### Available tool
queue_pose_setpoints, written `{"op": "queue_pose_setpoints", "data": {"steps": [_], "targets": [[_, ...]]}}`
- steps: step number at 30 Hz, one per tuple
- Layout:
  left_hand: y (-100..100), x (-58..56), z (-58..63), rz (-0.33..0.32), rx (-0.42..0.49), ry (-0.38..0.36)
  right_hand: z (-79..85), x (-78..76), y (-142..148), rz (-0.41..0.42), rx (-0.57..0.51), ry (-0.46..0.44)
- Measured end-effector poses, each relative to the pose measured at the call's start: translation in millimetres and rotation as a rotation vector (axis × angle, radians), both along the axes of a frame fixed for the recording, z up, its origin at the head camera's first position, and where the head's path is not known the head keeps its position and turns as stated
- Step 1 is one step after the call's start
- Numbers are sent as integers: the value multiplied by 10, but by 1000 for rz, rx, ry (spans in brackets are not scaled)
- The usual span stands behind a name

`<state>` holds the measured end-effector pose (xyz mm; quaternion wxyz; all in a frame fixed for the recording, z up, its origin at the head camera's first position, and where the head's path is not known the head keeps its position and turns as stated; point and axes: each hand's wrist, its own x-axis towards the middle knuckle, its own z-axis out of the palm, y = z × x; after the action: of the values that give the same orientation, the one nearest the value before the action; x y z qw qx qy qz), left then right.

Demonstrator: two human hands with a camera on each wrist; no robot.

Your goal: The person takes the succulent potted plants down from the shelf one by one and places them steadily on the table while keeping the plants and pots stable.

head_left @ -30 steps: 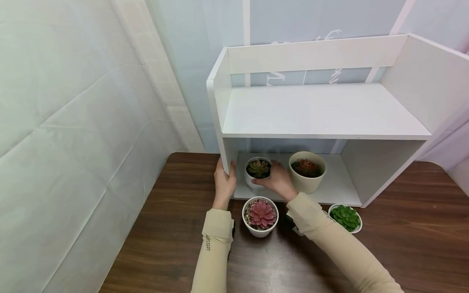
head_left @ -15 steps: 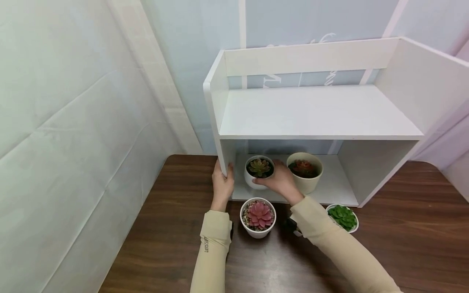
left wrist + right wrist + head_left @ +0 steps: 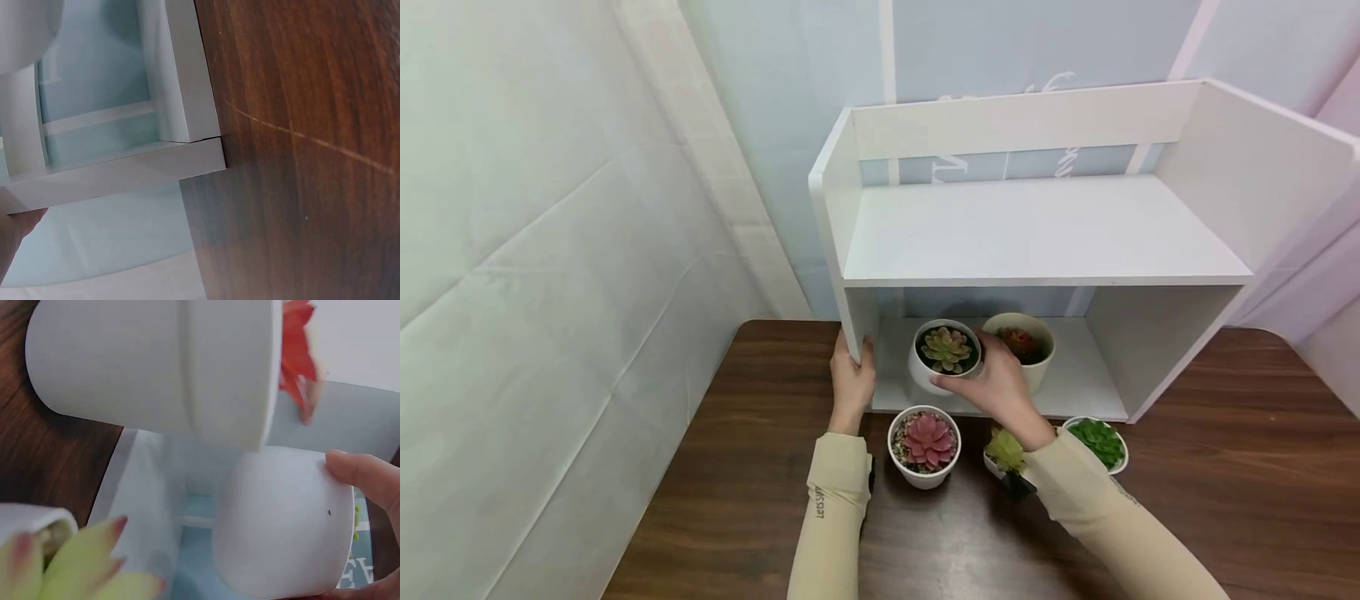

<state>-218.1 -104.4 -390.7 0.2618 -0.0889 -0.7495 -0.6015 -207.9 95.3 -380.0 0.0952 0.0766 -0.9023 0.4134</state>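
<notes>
My right hand (image 3: 996,383) grips a white flowerpot (image 3: 922,379) by its rim, thumb at the front. A green succulent with pinkish tips (image 3: 946,348) fills this pot, which hangs over the lower board of a white shelf unit (image 3: 1045,279). In the right wrist view the pot's smooth side (image 3: 281,531) shows beside the fingers (image 3: 365,478). My left hand (image 3: 852,383) holds the front edge of the unit's left side panel, thumb inside and the other fingers mostly hidden behind it. A larger cream pot (image 3: 1033,375) with a reddish succulent stands right of my right hand.
On the dark wooden table (image 3: 737,500), before the shelf, stand a white pot with a pink succulent (image 3: 927,442), a yellow-green succulent (image 3: 1004,450) partly behind my right wrist, and a bright green one (image 3: 1097,442). A pale curtain (image 3: 550,292) hangs at the left.
My right hand has raised the white pot off the lower board and brought it right and forward. My left hand stays on the side panel. The yellow-green succulent has come into view.
</notes>
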Motion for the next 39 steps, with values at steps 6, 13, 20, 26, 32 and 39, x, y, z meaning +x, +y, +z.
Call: {"op": "queue_pose_setpoints", "data": {"steps": [6,13,20,26,32,39], "targets": [[4,3,0,13,-14,18,57,159,120,-13,-21,22],[5,18,7,18,-18,10,123,365,237,-33,-30,-2],[6,13,9,21,-17,6,165,541,328,-46,-4,16],[9,18,4,19,-15,2,172,669,388,-59,13,60],[7,17,-2,19,-30,-4,168,810,455,-54,23,81],[4,32,10,22,-29,-26,206,968,523,-65,45,91]]}}
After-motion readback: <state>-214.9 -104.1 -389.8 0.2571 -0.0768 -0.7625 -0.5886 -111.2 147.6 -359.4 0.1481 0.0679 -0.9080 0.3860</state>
